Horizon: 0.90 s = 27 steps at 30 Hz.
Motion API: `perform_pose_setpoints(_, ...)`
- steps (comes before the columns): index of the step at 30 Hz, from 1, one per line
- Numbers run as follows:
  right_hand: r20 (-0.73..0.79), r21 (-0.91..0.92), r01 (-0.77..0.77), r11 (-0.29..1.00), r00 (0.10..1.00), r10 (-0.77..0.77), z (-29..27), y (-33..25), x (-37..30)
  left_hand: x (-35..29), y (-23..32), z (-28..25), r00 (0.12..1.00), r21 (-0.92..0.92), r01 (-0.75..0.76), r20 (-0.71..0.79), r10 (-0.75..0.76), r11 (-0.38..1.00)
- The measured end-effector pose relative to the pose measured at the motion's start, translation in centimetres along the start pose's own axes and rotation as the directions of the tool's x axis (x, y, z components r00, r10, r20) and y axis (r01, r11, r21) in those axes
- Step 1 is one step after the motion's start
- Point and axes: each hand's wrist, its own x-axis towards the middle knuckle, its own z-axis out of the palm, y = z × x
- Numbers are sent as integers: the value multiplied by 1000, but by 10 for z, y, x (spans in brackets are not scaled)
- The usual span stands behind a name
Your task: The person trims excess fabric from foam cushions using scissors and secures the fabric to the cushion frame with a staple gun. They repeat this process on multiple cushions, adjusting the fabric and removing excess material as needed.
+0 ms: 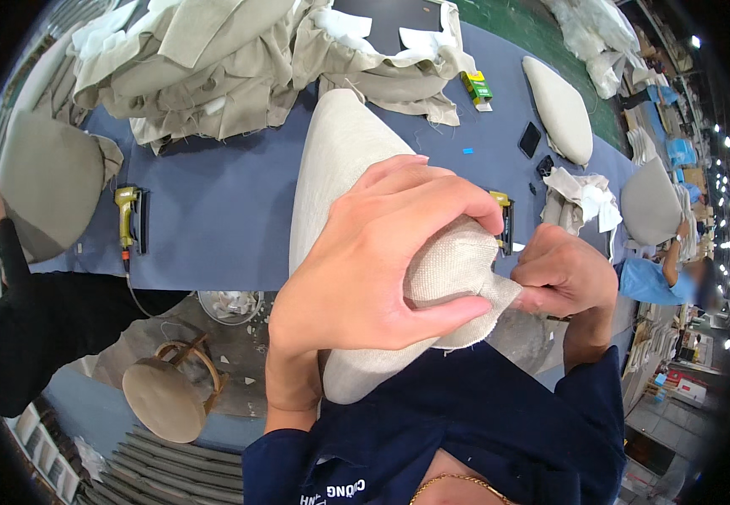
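You hold one padded piece (338,151); around you there are two staple guns (127,204), one phone (529,140), one green-yellow box (477,89), one stool (163,400), one bucket (232,321).

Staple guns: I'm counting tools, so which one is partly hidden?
The right staple gun, partly behind the left hand; the left staple gun lies uncovered.

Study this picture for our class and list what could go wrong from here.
1. The fabric corner might slip or fray, since the right hand holds it close to its raw edge.
2. The cushion might shift or drop if the left hand loosens, as part of it appears beyond the table.
3. The yellow-and-black air tool, partly hidden behind the hands, could get bumped.
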Motion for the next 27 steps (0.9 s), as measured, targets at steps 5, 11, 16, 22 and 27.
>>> perform_pose_setpoints(5,24,-99,17,995,1000,-15,-3,-4,6,-2,6,-6,999,33,32,-2,-32,999)
perform_pose_setpoints(11,18,-143,51,988,999,-49,-1,-5,11,-5,8,-9,1000,42,16,-20,-15,999)
perform_pose_setpoints(16,-197,-86,43,995,979,-59,30,-5,10,-9,6,-25,1000,38,2,8,-2,999)
perform_pose_setpoints(22,-504,-46,74,996,859,-88,84,-2,17,-6,0,-28,1000,-54,-15,1,15,998)
perform_pose_setpoints(27,-592,-21,81,997,802,-77,91,-7,27,-3,-1,-26,1000,-36,-20,15,20,999)
